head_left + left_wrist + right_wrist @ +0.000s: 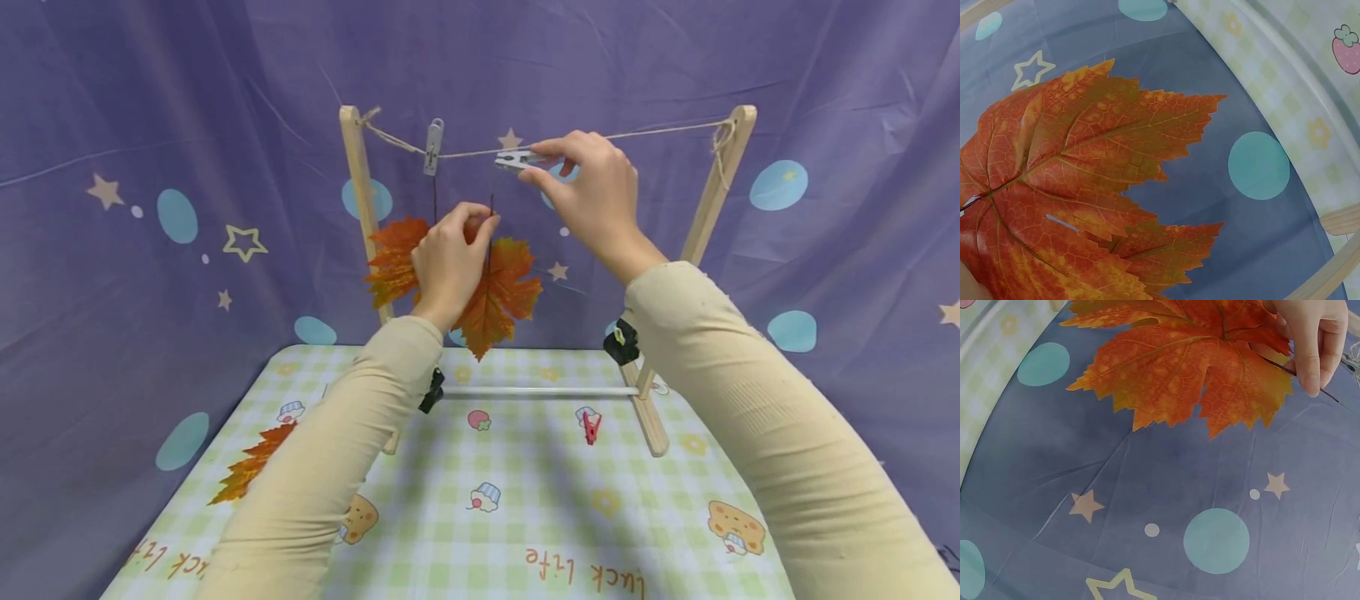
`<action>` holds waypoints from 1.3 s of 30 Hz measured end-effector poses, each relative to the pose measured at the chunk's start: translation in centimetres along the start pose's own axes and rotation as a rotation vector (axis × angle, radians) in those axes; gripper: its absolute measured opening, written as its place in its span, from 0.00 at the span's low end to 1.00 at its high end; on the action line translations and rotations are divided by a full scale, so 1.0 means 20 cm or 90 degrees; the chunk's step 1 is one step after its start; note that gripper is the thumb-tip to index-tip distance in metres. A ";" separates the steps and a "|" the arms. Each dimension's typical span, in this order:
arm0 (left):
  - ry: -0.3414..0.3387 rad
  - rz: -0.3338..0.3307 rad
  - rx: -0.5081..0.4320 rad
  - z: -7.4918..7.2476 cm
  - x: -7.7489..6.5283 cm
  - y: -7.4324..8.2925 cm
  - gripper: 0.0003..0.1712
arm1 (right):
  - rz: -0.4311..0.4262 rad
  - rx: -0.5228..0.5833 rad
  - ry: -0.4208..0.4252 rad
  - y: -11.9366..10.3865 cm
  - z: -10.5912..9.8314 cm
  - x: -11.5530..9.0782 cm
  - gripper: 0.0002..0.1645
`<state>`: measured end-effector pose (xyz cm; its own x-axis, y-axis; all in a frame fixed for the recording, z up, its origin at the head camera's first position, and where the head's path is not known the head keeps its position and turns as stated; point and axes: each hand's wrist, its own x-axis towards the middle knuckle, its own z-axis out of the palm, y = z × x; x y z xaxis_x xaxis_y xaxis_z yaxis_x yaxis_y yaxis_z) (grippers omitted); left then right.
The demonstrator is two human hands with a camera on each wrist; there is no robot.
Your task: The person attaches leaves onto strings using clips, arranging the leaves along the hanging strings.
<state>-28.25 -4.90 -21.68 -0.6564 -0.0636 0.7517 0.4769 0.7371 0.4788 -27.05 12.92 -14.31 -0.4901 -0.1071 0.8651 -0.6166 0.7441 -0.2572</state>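
Note:
My left hand (pixel 453 262) pinches the thin dark stem of an orange-red maple leaf (pixel 497 296), its tip pointing up below the twine (pixel 472 153). In the right wrist view the same stem runs past the thumb of that hand (pixel 1313 340). Higher and to the right, my right hand (pixel 592 192) holds a pale grey clothespin (pixel 513 159) by its handle end, the nose overlapping the twine. Another grey clothespin (pixel 433 148) grips the twine on the left, with a second maple leaf (pixel 396 260) hanging under it, partly behind my left hand.
Two wooden posts, left (pixel 357 171) and right (pixel 716 187), carry the twine; a white rod (pixel 540 391) runs low between them. A red clothespin (pixel 591 428) and another leaf (pixel 255 467), partly covered by my left sleeve, lie on the checked tablecloth (pixel 427 542).

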 end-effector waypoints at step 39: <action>-0.028 -0.016 -0.003 0.01 -0.03 -0.01 0.18 | -0.093 -0.148 -0.113 -0.03 -0.03 0.19 0.16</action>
<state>-28.06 -4.91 -22.25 -0.6938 -0.0523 0.7182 0.4619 0.7328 0.4996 -28.13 12.60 -10.69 -0.5188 -0.3219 0.7920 -0.5406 0.8412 -0.0123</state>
